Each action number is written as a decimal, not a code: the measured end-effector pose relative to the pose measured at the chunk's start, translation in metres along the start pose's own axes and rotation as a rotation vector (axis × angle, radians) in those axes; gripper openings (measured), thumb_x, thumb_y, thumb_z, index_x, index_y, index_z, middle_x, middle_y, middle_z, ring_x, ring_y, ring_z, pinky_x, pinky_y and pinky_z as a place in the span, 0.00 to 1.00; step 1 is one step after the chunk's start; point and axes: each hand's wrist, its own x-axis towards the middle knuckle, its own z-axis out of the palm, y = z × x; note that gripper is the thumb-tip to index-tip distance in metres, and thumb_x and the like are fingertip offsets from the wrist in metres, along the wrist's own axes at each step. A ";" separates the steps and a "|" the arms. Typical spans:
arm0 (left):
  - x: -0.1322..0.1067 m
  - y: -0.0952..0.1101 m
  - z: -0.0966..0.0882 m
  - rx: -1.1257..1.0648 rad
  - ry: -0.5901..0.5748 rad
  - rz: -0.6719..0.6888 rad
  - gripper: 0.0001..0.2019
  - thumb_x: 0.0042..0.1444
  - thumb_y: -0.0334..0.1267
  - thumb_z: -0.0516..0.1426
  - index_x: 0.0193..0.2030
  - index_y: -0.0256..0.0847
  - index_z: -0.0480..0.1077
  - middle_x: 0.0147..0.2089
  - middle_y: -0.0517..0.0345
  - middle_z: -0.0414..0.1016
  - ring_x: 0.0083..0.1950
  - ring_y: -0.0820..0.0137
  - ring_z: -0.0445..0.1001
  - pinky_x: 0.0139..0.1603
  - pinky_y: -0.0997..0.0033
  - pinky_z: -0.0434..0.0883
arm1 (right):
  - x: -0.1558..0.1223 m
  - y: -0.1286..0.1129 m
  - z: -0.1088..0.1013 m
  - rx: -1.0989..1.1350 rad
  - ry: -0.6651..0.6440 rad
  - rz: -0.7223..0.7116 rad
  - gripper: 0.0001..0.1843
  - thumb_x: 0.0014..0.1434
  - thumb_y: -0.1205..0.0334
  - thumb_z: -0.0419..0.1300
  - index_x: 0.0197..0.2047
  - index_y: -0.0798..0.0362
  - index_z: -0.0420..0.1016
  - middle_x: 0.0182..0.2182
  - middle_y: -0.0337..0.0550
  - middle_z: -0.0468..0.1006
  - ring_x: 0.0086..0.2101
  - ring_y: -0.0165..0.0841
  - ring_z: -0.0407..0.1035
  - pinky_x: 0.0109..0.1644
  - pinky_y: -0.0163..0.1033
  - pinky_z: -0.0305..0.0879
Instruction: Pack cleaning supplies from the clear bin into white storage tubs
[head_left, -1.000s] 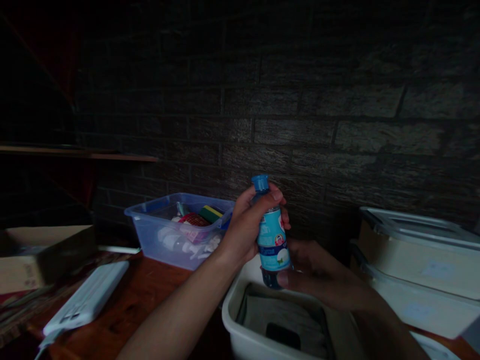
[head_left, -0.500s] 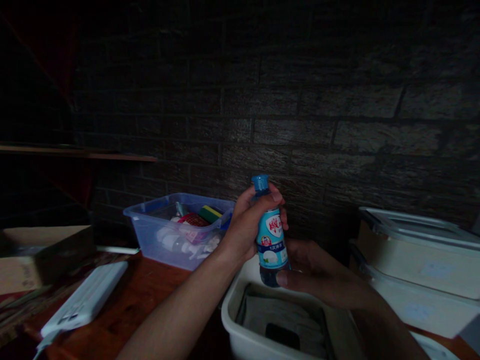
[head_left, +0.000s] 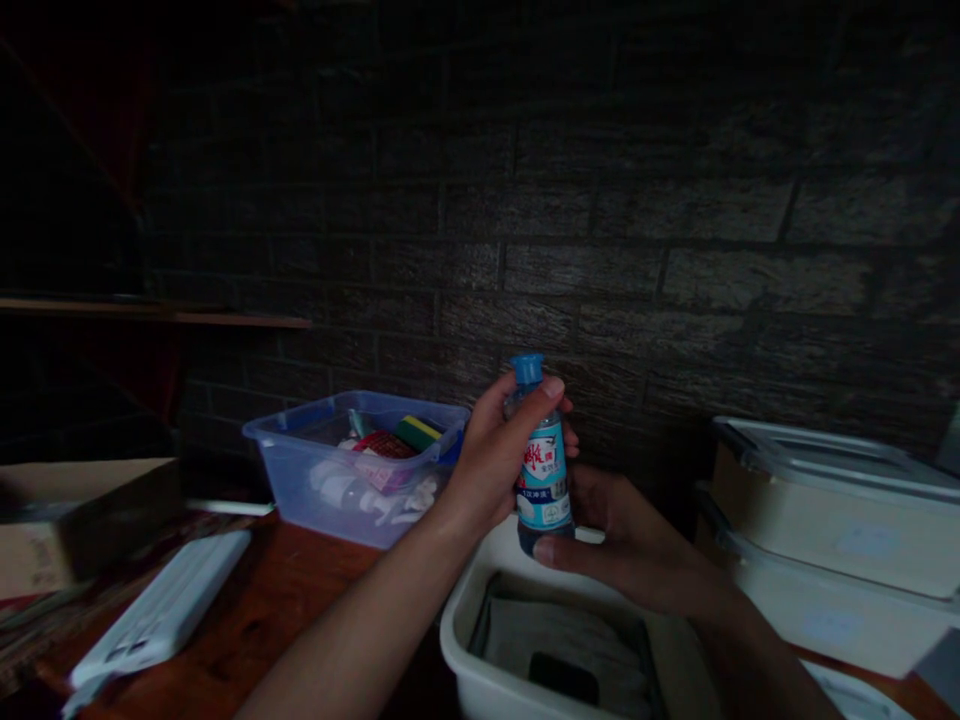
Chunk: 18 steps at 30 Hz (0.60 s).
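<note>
A small dish soap bottle [head_left: 545,478] with a blue cap and a light-blue label stands nearly upright between my two hands. My left hand [head_left: 501,440] wraps around its neck and upper part, thumb across the front. Lower down, my right hand [head_left: 611,535] grips the bottle's base, its thumb on the front edge; its other fingers are partly hidden behind. Below the bottle is a white bin [head_left: 487,680] with folded grey cloth [head_left: 570,640] and a dark patch inside.
A clear bluish tub [head_left: 330,495] on the wooden table [head_left: 262,620] holds a sponge [head_left: 418,432] and packets. Left are a white power strip-like device [head_left: 161,610] and a cardboard box [head_left: 82,525]. Two lidded boxes [head_left: 840,530] are stacked at right, before a dark brick wall [head_left: 600,230].
The bottle has turned about its long axis, so a different part of the label faces me. Both hands keep hold of it, and the right hand has shifted slightly left and up.
</note>
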 end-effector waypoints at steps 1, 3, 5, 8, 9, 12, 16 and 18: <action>0.000 0.000 -0.001 -0.017 -0.002 -0.001 0.13 0.60 0.46 0.64 0.44 0.41 0.70 0.38 0.60 0.75 0.29 0.73 0.76 0.28 0.72 0.77 | -0.001 0.000 0.000 0.006 -0.007 -0.001 0.24 0.59 0.55 0.72 0.56 0.52 0.74 0.47 0.44 0.79 0.48 0.39 0.73 0.53 0.45 0.69; 0.000 0.001 -0.002 -0.075 -0.018 -0.012 0.11 0.61 0.45 0.62 0.43 0.41 0.70 0.37 0.61 0.74 0.28 0.73 0.74 0.27 0.72 0.76 | -0.002 -0.002 -0.001 0.021 -0.042 0.005 0.24 0.59 0.56 0.71 0.57 0.53 0.74 0.49 0.45 0.79 0.48 0.38 0.72 0.54 0.44 0.68; 0.000 0.002 -0.003 -0.149 -0.049 -0.034 0.10 0.61 0.44 0.61 0.43 0.41 0.69 0.37 0.61 0.73 0.28 0.73 0.73 0.27 0.72 0.75 | -0.004 -0.005 -0.001 0.035 -0.094 0.012 0.22 0.61 0.57 0.69 0.56 0.53 0.75 0.49 0.45 0.79 0.48 0.37 0.71 0.54 0.43 0.67; -0.001 0.004 -0.004 -0.239 -0.079 -0.075 0.09 0.59 0.43 0.59 0.42 0.41 0.69 0.35 0.61 0.72 0.27 0.73 0.72 0.26 0.72 0.74 | -0.005 -0.011 -0.002 0.062 -0.150 0.018 0.16 0.63 0.57 0.68 0.51 0.55 0.77 0.46 0.43 0.79 0.46 0.35 0.70 0.53 0.41 0.67; -0.001 0.005 -0.004 -0.254 -0.085 -0.090 0.09 0.59 0.43 0.59 0.42 0.41 0.70 0.35 0.61 0.72 0.26 0.73 0.72 0.26 0.72 0.73 | -0.005 -0.012 -0.002 0.068 -0.152 0.018 0.15 0.63 0.57 0.68 0.50 0.55 0.78 0.45 0.42 0.79 0.44 0.35 0.70 0.52 0.40 0.66; -0.001 0.006 -0.004 -0.256 -0.090 -0.112 0.11 0.58 0.45 0.58 0.42 0.40 0.70 0.35 0.60 0.74 0.28 0.71 0.74 0.29 0.71 0.75 | -0.004 -0.013 -0.001 0.051 -0.122 0.013 0.14 0.62 0.56 0.69 0.48 0.55 0.79 0.42 0.41 0.79 0.42 0.34 0.70 0.48 0.38 0.66; 0.002 0.004 -0.002 -0.185 0.014 -0.064 0.14 0.59 0.46 0.60 0.44 0.39 0.71 0.36 0.58 0.78 0.30 0.70 0.77 0.34 0.71 0.77 | -0.004 -0.009 0.000 0.007 -0.038 0.022 0.20 0.60 0.53 0.70 0.51 0.54 0.79 0.45 0.44 0.80 0.44 0.37 0.72 0.50 0.41 0.68; 0.004 0.002 -0.001 -0.143 0.057 -0.050 0.15 0.59 0.48 0.62 0.45 0.40 0.71 0.38 0.57 0.78 0.30 0.71 0.78 0.33 0.71 0.77 | -0.003 -0.007 -0.001 0.023 -0.006 0.034 0.22 0.61 0.51 0.69 0.53 0.54 0.78 0.48 0.46 0.80 0.47 0.39 0.72 0.53 0.44 0.69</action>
